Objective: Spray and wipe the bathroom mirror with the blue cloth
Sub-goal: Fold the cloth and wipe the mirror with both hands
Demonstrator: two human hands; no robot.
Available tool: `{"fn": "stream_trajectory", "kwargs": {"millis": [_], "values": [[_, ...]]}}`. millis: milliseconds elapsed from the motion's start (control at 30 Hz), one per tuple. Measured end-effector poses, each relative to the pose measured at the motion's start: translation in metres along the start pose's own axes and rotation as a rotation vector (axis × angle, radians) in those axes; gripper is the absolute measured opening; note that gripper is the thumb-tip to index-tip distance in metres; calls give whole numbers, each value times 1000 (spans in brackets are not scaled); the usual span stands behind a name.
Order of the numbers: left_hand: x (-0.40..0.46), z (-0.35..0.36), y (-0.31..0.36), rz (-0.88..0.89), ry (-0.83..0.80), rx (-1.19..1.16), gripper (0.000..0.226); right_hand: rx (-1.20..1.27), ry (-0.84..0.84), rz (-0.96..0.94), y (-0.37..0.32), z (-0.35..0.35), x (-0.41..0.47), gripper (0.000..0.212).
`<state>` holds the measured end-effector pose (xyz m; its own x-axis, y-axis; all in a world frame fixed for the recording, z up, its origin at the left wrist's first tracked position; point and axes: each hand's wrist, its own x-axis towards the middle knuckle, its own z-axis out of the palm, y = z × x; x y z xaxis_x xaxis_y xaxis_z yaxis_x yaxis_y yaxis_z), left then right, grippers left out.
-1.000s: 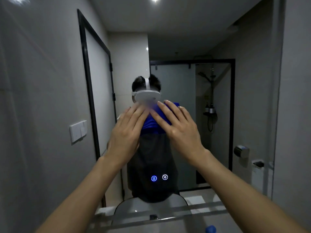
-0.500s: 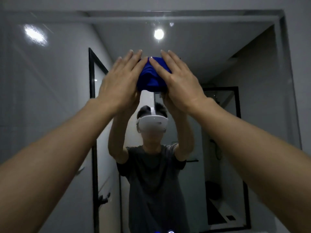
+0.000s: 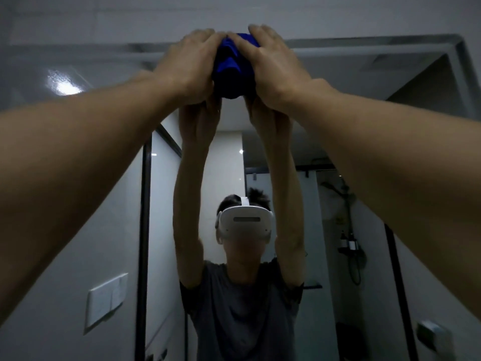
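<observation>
The blue cloth (image 3: 232, 70) is bunched and pressed against the bathroom mirror (image 3: 78, 178) at its top edge, near the middle. My left hand (image 3: 191, 65) lies on the cloth's left side and my right hand (image 3: 270, 63) on its right side, fingers together over the fabric. Both arms are stretched up and forward. The mirror shows a person with raised arms wearing a white headset. No spray bottle is in view.
The mirror's frame (image 3: 364, 43) runs along the top and down the right side, with grey wall above. Reflected in the glass are a dark door frame (image 3: 144, 230), a white wall switch (image 3: 105, 299), a shower fitting (image 3: 348, 230) and a ceiling light glare (image 3: 63, 86).
Both hands slid the cloth up the mirror, from chest height a second ago to the top edge now. My view tilted upward with them.
</observation>
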<state>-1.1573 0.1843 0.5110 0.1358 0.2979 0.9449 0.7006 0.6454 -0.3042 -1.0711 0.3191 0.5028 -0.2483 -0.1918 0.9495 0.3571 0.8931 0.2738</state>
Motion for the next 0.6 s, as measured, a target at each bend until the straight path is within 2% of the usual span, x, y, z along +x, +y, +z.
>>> {"fn": "stream_trajectory", "kwargs": {"millis": [267, 600], "values": [[17, 1, -9, -48, 26, -68, 63, 69, 40, 21, 2, 5, 22, 76], [-3, -3, -49, -13, 6, -43, 73, 194, -14, 47, -38, 16, 32, 63]]}}
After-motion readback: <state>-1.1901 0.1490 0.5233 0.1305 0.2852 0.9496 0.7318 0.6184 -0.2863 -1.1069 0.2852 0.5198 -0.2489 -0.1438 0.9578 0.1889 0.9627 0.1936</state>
